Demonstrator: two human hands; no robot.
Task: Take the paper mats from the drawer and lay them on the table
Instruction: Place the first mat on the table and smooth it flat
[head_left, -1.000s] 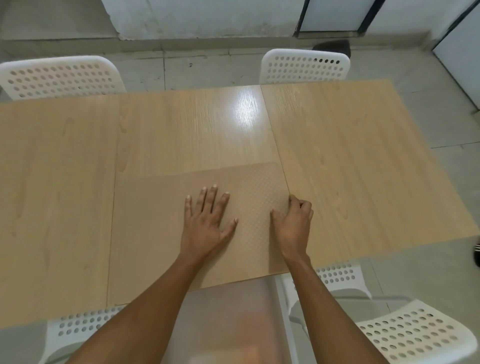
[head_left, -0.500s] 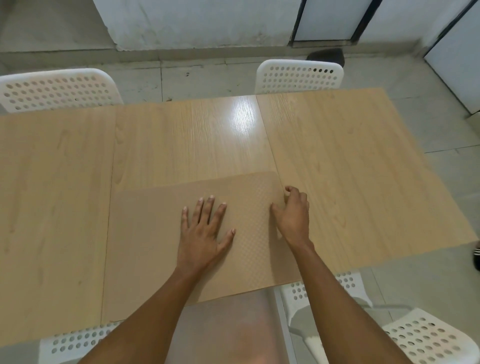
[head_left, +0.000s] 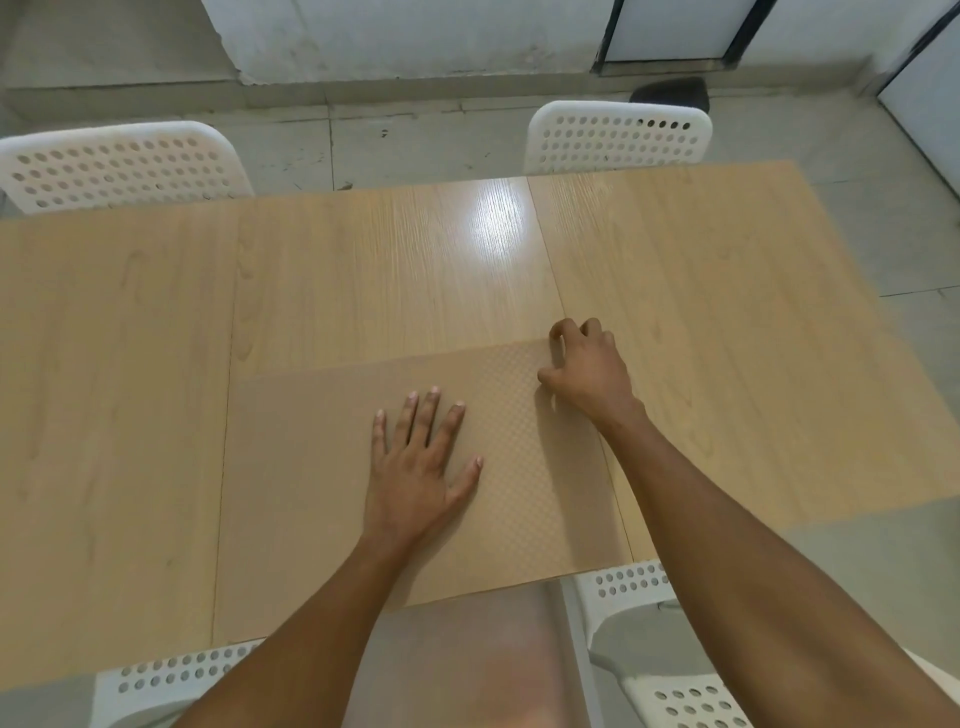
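brown paper, embossed with a fine dotted pattern, is seen as a mat (head_left: 322, 467) laid flat on the wooden surface (head_left: 727, 312), at its near edge in the middle. the mat's right edge runs close along a seam in the surface. the left hand (head_left: 415, 467) is pressed palm down on the mat's centre, fingers spread wide and flat, with nothing held. the right hand (head_left: 587, 369) is placed at the mat's far right corner, fingers curled narrow, the fingertips (head_left: 558, 327) touching that corner; whether the corner is pinched cannot be told. white perforated chairs (head_left: 618, 136) are stood at the far side, and others are seen at the near edge.
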